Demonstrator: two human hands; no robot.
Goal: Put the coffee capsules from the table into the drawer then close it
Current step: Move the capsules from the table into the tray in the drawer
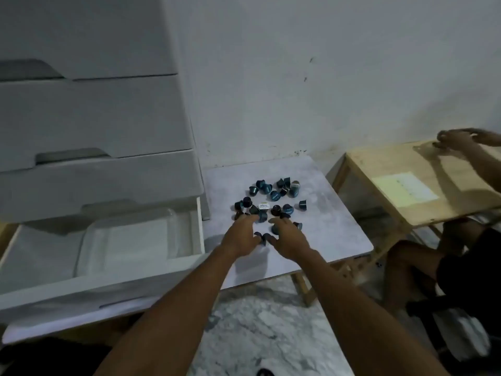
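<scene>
Several dark blue coffee capsules [273, 196] lie scattered on a small grey marble-look table [339, 234]. My left hand [240, 236] and my right hand [288, 238] both reach into the near edge of the pile, fingers spread and touching capsules. A few capsules sit between and under my fingertips; I cannot see a firm grip on any. To the left, the bottom drawer [108, 248] of a white plastic drawer unit stands pulled open, and I see no capsules inside it.
The drawers above [89, 118] are shut. A wooden table [423, 183] stands to the right, where another person's hands [461, 139] rest and their legs [433, 267] show below. The white wall is behind; marble floor lies below.
</scene>
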